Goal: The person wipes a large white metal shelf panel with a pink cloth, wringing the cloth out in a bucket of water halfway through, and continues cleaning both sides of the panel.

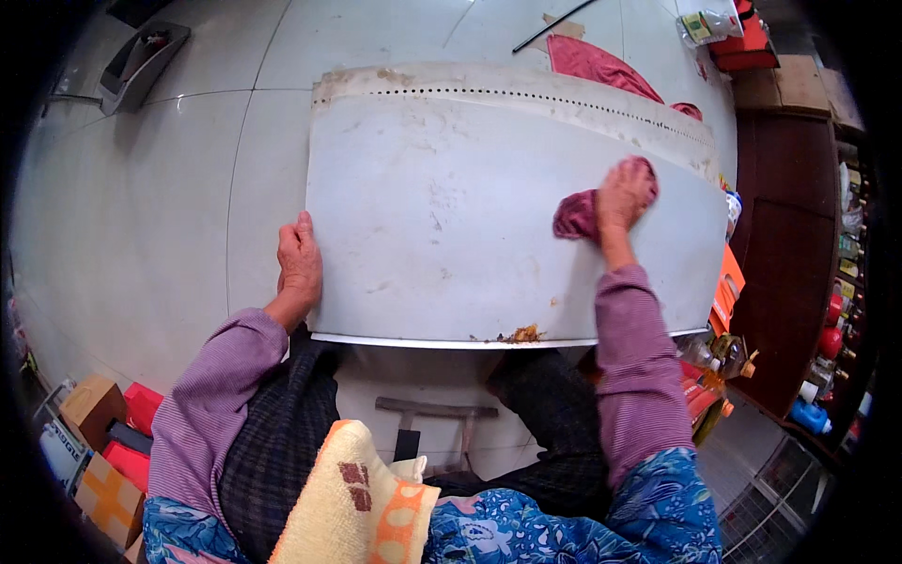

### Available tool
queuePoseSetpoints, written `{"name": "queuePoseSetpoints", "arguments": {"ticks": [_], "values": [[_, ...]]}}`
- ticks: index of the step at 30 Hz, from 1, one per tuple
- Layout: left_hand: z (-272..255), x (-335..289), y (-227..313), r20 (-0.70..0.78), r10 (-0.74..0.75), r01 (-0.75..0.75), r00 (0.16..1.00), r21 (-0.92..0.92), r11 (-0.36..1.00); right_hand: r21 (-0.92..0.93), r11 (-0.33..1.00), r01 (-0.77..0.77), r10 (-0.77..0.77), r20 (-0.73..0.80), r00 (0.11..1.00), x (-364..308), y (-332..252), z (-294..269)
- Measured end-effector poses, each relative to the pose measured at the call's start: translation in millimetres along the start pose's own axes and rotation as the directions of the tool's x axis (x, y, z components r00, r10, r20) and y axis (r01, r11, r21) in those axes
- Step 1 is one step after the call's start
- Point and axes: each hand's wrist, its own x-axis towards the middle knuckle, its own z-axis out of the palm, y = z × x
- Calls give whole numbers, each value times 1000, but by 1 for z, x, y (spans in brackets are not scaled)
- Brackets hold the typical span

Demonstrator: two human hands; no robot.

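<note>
A large whitish metal panel [442, 207] lies across in front of me, with a row of small holes along its far edge. Brown smudges mark its surface, and a rusty patch [522, 334] sits at the near edge. My left hand [300, 256] grips the panel's left edge, thumb on top and fingers out of sight beneath. On the right half, my right hand [624, 195] presses a bunched dark red cloth [576, 215] against the panel. The cloth sticks out on both sides of the hand.
Beyond the panel lies another red cloth [601, 66] near a black rod [552, 25]. A grey dustpan [143, 68] rests far left. Bottles [728, 357] and a brown cabinet [785, 254] stand right; cardboard boxes [92, 412] lower left. A yellow towel [348, 498] hangs before me.
</note>
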Motion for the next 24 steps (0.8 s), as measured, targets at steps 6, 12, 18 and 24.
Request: {"name": "queuePoseSetpoints", "arguments": {"ticks": [6,12,18,24], "values": [[-4,3,-1,34,-3,1,999,47,999,698,486,526,-655,-108,748,-95,-284,-33],[-1,-4,5,58,-36,39,998,-44,998,553,412,724,-785,-188,591,-88,-266,-48],[2,2,-7,20,7,-4,1000,-116,993,233,900,369,-354,-105,929,13,-111,-13],[0,-1,1,32,-34,38,999,-136,990,436,701,564,-505,-254,825,-39,-257,-1]]}}
